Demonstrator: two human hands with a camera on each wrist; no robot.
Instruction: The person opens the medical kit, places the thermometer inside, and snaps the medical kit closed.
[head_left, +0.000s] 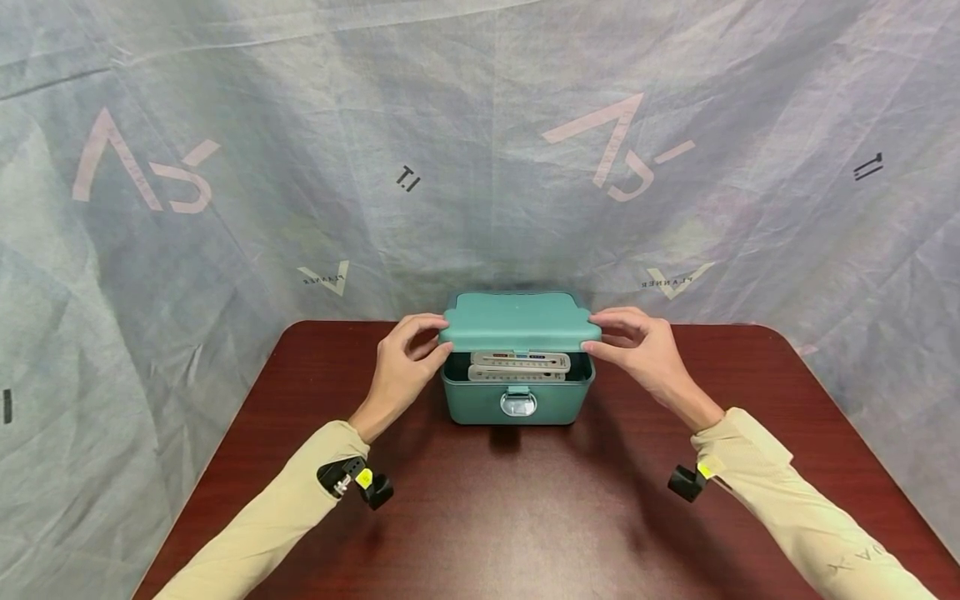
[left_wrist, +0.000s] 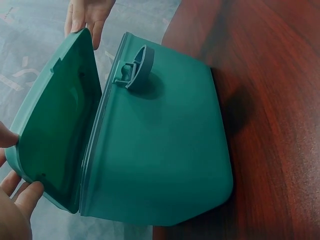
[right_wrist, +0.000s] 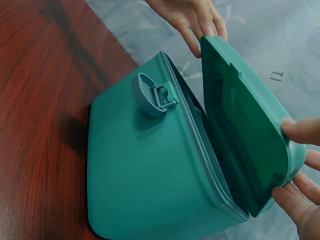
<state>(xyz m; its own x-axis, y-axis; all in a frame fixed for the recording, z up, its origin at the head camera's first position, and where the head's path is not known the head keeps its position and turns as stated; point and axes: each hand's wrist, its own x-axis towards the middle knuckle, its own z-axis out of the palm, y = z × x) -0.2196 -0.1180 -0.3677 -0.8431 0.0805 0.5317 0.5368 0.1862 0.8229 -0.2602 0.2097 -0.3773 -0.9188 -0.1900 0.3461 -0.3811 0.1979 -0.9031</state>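
Observation:
A teal lidded box (head_left: pixel 480 407) stands on the table with its lid (head_left: pixel 517 325) tilted partway up. My left hand (head_left: pixel 405 358) grips the lid's left end between thumb and fingers. At the opposite end, my right hand (head_left: pixel 648 354) holds the lid the same way. Under the raised edge, pale flat strips (head_left: pixel 525 362) with printed markings show inside the box; the rest of the inside is hidden. The front latch (left_wrist: pixel 142 67) hangs unfastened, sticking out from the box wall in both wrist views.
The box sits near the back edge of a dark red wooden table (head_left: pixel 517 517). Behind and beside it hangs a grey printed cloth (head_left: pixel 480 100). Each sleeve carries a small black wrist camera (head_left: pixel 686 482).

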